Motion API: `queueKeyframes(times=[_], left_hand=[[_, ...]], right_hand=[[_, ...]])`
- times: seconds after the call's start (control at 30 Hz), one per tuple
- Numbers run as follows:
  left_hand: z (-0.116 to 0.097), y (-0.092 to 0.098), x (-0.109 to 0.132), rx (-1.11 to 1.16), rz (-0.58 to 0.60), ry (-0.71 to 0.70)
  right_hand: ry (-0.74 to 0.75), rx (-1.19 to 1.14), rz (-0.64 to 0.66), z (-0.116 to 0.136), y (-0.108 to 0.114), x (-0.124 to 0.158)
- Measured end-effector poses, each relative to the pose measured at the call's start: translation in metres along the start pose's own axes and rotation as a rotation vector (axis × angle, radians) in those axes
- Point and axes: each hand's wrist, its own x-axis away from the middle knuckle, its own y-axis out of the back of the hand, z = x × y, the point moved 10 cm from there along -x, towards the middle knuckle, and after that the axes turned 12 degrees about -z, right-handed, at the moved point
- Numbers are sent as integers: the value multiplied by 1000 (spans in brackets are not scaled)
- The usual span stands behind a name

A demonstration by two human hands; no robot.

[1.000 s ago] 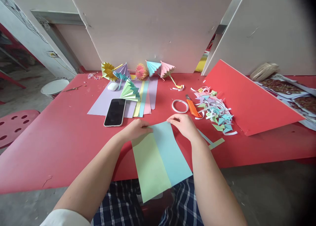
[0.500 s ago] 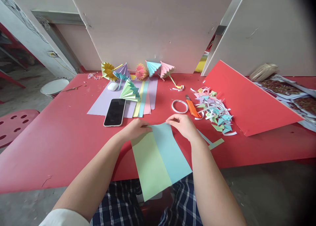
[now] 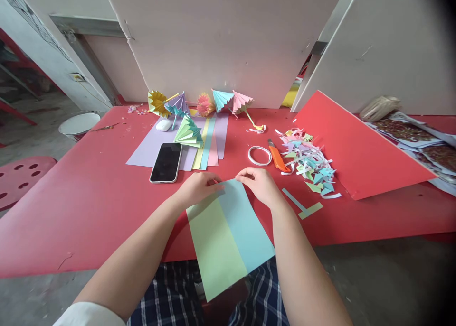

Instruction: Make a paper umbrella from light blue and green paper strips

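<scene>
A sheet of paper point(image 3: 228, 238), green on its left half and light blue on its right, lies at the table's front edge and hangs over my lap. My left hand point(image 3: 201, 188) is closed on its far edge, with the thumb on top. At the far right corner my right hand point(image 3: 258, 183) pinches the blue half between thumb and fingers. Just beyond my hands are a roll of white tape point(image 3: 259, 147) and an orange utility knife point(image 3: 278, 157). A black-screened phone point(image 3: 166, 163) lies beyond my left hand.
Folded paper umbrellas point(image 3: 188, 131) stand at the back on coloured sheets point(image 3: 146, 148), by a white eraser-like lump point(image 3: 164, 125). Paper scraps point(image 3: 309, 162) are heaped against a tilted red board point(image 3: 363, 150) at right. Two cut strips point(image 3: 309, 210) lie nearer on the red table point(image 3: 99, 202).
The two-coloured sheet has shifted slightly toward me and to the left. My right hand has moved a little left along its far edge; my left hand has shifted slightly right.
</scene>
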Motion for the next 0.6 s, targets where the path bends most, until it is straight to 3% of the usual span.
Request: queueKeyframes(times=[0.17, 0.6], left_hand=[[-7, -7, 3, 40, 12, -33], [-5, -5, 4, 82, 4, 25]], right_hand=[[17, -3, 36, 7, -9, 3], [11, -35, 24, 5, -8, 3]])
